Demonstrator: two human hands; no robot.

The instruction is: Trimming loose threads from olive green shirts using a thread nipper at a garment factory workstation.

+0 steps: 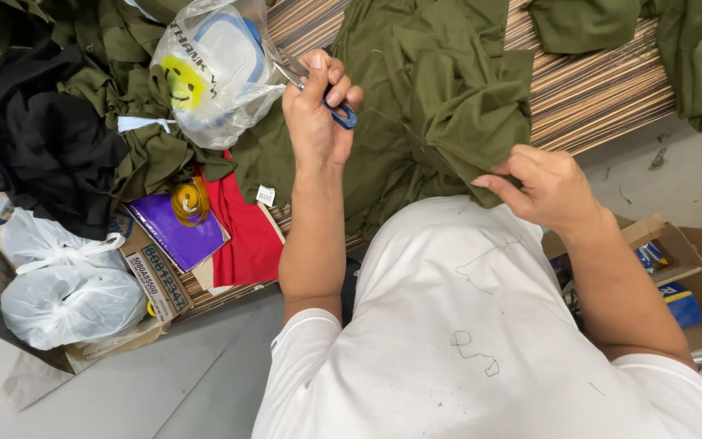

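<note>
Loose threads (474, 351) on white shirt; left hand (315, 114) grips blue-handled snips (336, 104), right hand (543, 189) pinches olive-green fabric (440, 89); could nick cloth if slack.

1. Left hand (316, 110): closed round small blue-handled snips (336, 107), blades projecting past the fingertips toward a clear plastic bag (217, 69)
2. Right hand (542, 189): fingers pinching a fold of the olive-green garment (440, 106), which spreads away from the fingertips over the striped table (595, 89)
3. Below the left wrist: red cloth (245, 236), purple notebook (176, 232)
</note>
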